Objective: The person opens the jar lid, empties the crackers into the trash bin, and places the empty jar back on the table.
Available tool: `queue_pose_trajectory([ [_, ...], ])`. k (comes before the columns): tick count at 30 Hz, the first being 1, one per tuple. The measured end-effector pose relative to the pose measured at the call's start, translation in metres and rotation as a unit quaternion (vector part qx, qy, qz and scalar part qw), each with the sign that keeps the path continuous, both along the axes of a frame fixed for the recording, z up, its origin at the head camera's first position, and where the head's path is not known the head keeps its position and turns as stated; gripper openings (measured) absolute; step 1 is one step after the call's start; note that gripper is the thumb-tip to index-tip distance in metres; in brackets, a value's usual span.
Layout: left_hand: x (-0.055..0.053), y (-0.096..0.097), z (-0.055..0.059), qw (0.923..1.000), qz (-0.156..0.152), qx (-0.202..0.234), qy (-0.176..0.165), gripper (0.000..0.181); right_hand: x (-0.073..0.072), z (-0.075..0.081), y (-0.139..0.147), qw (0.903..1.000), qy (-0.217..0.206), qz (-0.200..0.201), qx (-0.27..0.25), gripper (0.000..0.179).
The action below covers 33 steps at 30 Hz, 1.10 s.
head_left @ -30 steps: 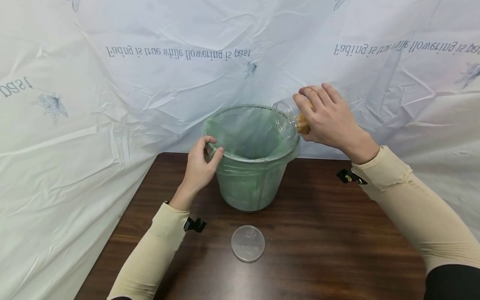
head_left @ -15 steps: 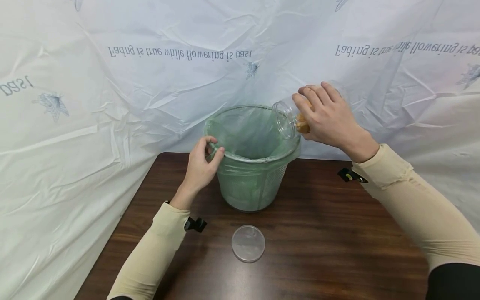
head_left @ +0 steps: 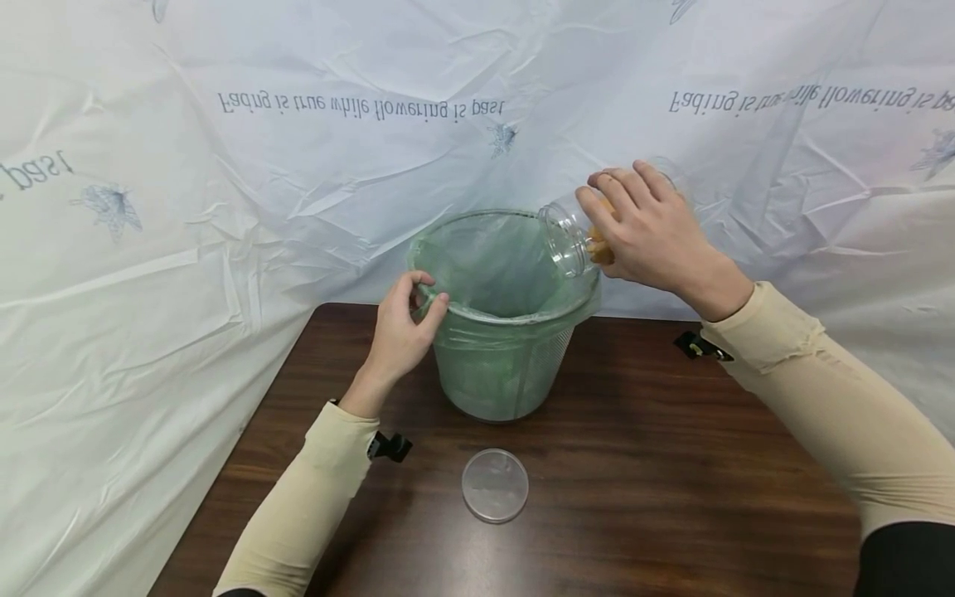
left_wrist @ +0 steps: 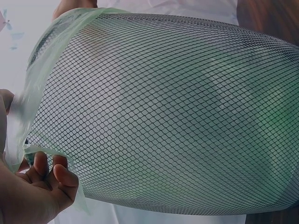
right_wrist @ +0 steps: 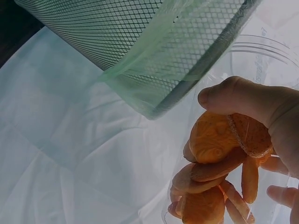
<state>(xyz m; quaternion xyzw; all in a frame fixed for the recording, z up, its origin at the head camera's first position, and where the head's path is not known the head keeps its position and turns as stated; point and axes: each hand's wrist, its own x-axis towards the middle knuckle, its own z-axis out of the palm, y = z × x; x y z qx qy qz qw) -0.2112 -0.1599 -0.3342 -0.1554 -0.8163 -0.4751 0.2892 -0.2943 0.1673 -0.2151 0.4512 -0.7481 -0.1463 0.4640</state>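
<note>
A mesh wastebasket [head_left: 507, 373] lined with a green plastic bag [left_wrist: 35, 105] stands upright, its mouth facing up. At its near left rim my left hand [head_left: 403, 327] holds the rim and the bag, thumb outstretched along the rim and other fingers curled by the bag's edge. My right hand [head_left: 656, 228] grips a clear jar [head_left: 564, 240] lying nearly on its side, its lidless mouth over the basket's right rim. Inside the jar are several orange-brown pieces [right_wrist: 212, 140], some round and flat like biscuits, bunched beneath my palm.
A clear round lid [head_left: 495, 486] lies flat on the dark wooden table [head_left: 671, 481], in front of the basket. Behind and to the left hangs a white printed plastic sheet [head_left: 358, 166], close behind the basket's back rim.
The jar and right hand have shifted very slightly left, and more of the jar's base shows behind the fingers. The left hand keeps its hold on the rim; the lid has not moved.
</note>
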Motion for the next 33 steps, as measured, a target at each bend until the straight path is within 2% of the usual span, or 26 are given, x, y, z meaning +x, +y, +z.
queue_pose_trajectory([
  [7,0.0,0.0,0.0,1.0,-0.003,0.0,0.001,0.029,-0.001,0.0,0.0,1.0,0.007,-0.005,0.005,0.087],
  [19,0.0,0.001,-0.001,1.0,0.002,0.0,0.003,0.029,-0.002,0.003,-0.003,0.9992,0.038,0.002,0.015,0.065],
  [29,0.001,0.0,0.0,1.0,0.001,-0.002,0.004,0.028,0.0,0.009,-0.008,0.9982,0.046,0.005,0.037,0.063],
  [33,0.001,0.0,-0.001,1.0,-0.001,-0.002,0.003,0.028,0.001,0.01,-0.008,0.9982,0.04,0.004,0.045,0.076],
])
